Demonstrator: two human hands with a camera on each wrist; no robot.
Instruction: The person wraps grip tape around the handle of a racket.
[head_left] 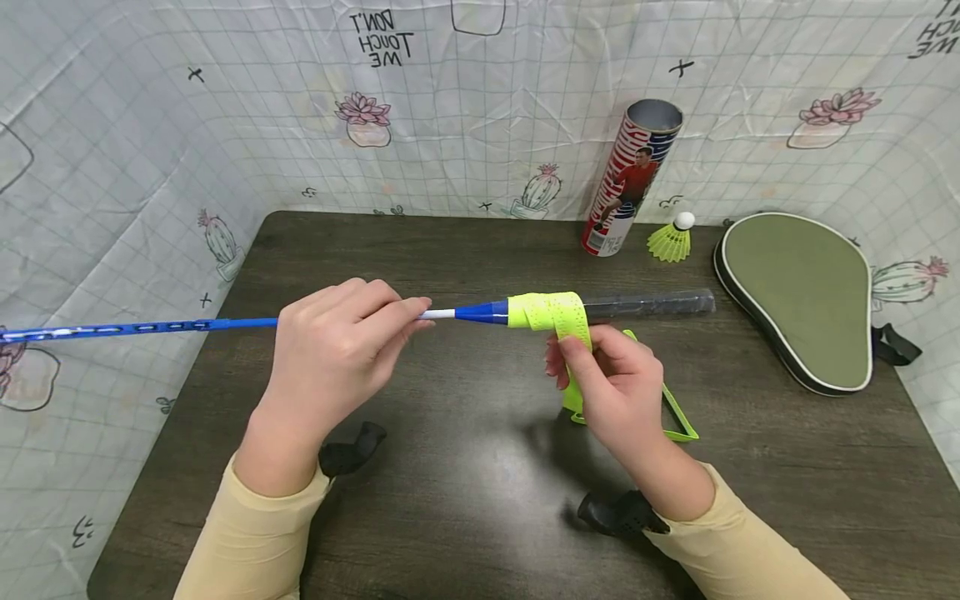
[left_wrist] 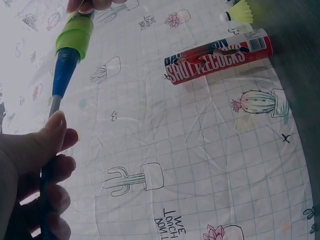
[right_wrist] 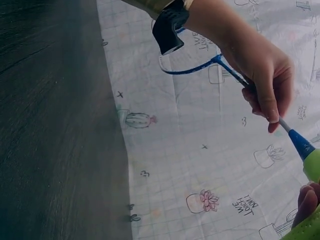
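A blue badminton racket [head_left: 482, 313] is held level above the table, its head reaching out of the head view at the left. My left hand [head_left: 337, 350] grips the shaft just left of the blue cone; in the left wrist view its fingers [left_wrist: 55, 195] curl round it. Neon yellow-green grip tape [head_left: 542, 310] wraps the handle's cone end in overlapping turns. My right hand [head_left: 618, 383] pinches the tape's hanging length between thumb and fingers, just below the handle. Right of the wraps, the dark handle [head_left: 652, 304] is bare. Part of the tape's tail is hidden behind the right hand.
A yellow-green angled strip [head_left: 681, 414] shows beyond the right wrist. At the back stand a shuttlecock tube [head_left: 626, 183] and a yellow shuttlecock [head_left: 671, 240]. An olive racket cover [head_left: 802, 300] lies at the right of the dark table [head_left: 465, 517]. Patterned cloth [head_left: 450, 150] hangs behind.
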